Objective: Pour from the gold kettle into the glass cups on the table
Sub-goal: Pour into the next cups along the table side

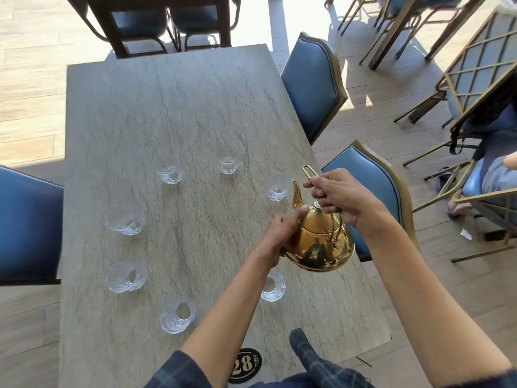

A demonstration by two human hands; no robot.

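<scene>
Both hands clamp the gold kettle (319,242) above the table's (167,107) right edge: right hand (338,196) on its thin handle, left hand (282,233) steadying slick, probably heavy metal; spout nears a fragile glass cup (277,187).

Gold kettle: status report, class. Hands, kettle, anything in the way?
Right hand grips handle; left hand steadies gold kettle. Kettle airborne, spout toward nearest glass cup. Path clear.

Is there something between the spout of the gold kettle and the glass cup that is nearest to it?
Nothing visible. The gold kettle hangs above the table, its spout toward the nearest glass cup, with only open air between.
</scene>
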